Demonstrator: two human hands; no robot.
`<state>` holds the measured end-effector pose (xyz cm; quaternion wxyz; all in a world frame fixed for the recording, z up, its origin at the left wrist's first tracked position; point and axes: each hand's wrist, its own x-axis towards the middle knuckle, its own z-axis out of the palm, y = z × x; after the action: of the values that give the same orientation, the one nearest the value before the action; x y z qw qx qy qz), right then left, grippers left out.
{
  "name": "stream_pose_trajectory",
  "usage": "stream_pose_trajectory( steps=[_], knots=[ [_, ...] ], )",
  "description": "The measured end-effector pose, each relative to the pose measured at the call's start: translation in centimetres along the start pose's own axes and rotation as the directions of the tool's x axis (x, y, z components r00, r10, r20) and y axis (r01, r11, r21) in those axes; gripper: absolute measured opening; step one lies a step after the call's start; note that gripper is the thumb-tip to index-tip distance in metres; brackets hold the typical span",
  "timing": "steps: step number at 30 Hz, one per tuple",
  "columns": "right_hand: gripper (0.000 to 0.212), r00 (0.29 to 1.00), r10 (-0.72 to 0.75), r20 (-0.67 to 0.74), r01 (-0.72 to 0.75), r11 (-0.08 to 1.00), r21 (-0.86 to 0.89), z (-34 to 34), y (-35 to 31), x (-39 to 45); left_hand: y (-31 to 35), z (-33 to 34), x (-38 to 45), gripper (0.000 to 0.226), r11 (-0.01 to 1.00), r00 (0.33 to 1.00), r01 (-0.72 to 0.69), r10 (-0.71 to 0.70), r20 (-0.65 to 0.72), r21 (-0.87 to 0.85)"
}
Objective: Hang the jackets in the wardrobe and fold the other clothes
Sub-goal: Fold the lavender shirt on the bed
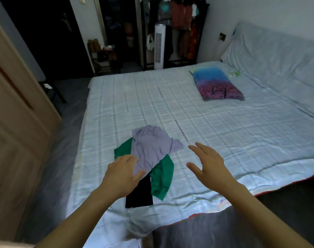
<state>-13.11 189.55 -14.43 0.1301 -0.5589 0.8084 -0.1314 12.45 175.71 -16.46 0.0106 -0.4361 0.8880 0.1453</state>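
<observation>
A small heap of clothes lies near the bed's front edge: a crumpled lilac garment (152, 145) on top, a green one (161, 178) under it, and a black piece (139, 193) sticking out toward me. My left hand (123, 173) reaches to the lilac garment's near edge, its fingers on or just over the cloth; whether it grips is unclear. My right hand (209, 164) hovers open above the bare sheet to the right of the heap, fingers spread, holding nothing.
The bed (215, 122) has a pale checked sheet, a blue and purple pillow (216, 84) at the far right and a padded headboard (277, 51). A wooden door (13, 122) stands at left. A clothes rack (177, 24) and white tower fan (158, 46) stand beyond.
</observation>
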Motion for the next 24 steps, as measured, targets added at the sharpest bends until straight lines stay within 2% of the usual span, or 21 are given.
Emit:
stream_pose_trajectory(
  steps=[2,4,8,11,14,17,22,24],
  knots=[
    [0.070,1.000,-0.016,0.021,0.017,1.000,-0.026,0.5,-0.4,2.2,-1.0,0.5,2.5,0.083,0.999,0.999,-0.017,0.016,0.029,0.031],
    [0.067,0.998,-0.049,0.049,0.052,0.996,-0.075,1.0,-0.8,4.8,-1.6,0.5,5.5,0.093,0.997,0.998,-0.054,0.052,0.043,0.058],
    [0.063,0.992,-0.067,0.106,0.080,0.989,-0.124,1.8,-2.0,10.6,-3.7,0.0,11.1,0.085,0.999,0.999,-0.036,0.037,0.024,-0.028],
    [0.069,0.991,-0.066,0.113,0.079,0.990,-0.119,2.0,-3.2,14.6,-6.1,-0.8,14.4,0.090,0.995,1.000,-0.002,0.004,0.017,-0.097],
    [0.076,0.989,-0.073,0.126,0.088,0.989,-0.117,2.9,-3.3,17.4,-8.3,-0.7,16.6,0.069,0.993,0.999,0.030,-0.026,0.031,-0.117],
    [0.084,0.985,-0.065,0.157,0.080,0.993,-0.089,4.3,-2.7,19.5,-10.1,-0.2,17.9,0.063,0.985,0.996,0.075,-0.066,0.058,-0.157],
    [0.059,0.972,-0.071,0.225,0.083,0.995,-0.048,5.8,-1.8,24.1,-12.0,0.7,20.4,0.049,0.970,0.987,0.153,-0.142,0.073,-0.187],
    [0.056,0.965,-0.088,0.248,0.096,0.995,-0.019,6.2,-1.1,26.0,-12.0,1.4,21.3,0.047,0.956,0.979,0.199,-0.184,0.087,-0.217]
  ],
)
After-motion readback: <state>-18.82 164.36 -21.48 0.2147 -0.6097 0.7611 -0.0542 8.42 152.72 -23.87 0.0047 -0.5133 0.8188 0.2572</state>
